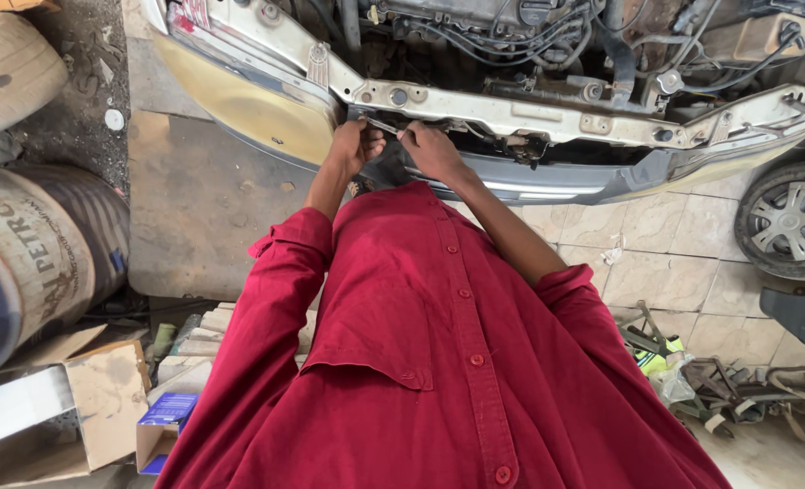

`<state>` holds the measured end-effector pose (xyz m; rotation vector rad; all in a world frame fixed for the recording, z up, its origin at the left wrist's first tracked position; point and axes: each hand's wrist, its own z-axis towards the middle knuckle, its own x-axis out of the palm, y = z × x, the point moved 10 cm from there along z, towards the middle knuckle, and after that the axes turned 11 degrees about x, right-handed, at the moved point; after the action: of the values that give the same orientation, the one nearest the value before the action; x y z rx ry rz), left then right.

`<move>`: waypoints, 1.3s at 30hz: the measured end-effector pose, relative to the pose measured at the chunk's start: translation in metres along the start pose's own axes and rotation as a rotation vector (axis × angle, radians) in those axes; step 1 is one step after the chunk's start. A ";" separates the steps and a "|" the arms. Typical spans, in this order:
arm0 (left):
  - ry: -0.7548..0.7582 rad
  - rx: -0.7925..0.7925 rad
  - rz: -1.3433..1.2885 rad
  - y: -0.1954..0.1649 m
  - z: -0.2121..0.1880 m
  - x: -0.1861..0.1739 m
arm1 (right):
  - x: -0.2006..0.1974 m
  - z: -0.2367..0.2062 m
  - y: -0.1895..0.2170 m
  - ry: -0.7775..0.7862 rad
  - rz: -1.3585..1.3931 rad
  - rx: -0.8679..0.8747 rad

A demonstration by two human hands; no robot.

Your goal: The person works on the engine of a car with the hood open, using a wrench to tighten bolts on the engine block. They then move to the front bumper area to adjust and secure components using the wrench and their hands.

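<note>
I stand at the front of a car with its hood up, looking down over my red shirt. My left hand (359, 143) and my right hand (429, 149) are both raised to the underside of the cream-coloured front crossmember (547, 107). A thin metal tool (382, 125), probably a wrench, runs between them; my left hand grips its end and my right hand's fingers pinch it from the other side. The grey bumper (565, 186) sits just below my hands. What the tool engages is hidden in shadow.
Engine bay with hoses and wires (511, 36) lies beyond the crossmember. A car wheel (790, 220) is at right. Oil drums (31, 244) and a tyre (8, 68) stand at left, cardboard boxes (103, 398) at lower left, straps and tools (692, 362) on the tiled floor at right.
</note>
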<state>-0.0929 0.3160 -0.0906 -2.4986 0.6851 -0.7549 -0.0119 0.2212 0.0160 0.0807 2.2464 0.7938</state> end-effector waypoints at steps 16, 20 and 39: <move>-0.005 0.171 0.002 -0.016 -0.002 0.010 | -0.018 0.011 0.034 -0.076 -0.147 -0.023; -0.069 0.119 -0.027 -0.013 0.002 0.006 | -0.022 0.009 0.041 -0.125 -0.137 -0.044; -0.065 0.073 0.181 -0.011 0.005 0.012 | -0.016 0.007 -0.006 -0.130 -0.201 0.149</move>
<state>-0.0779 0.3189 -0.0841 -2.3465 0.8327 -0.6191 0.0060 0.2154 0.0190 -0.0226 2.1471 0.4994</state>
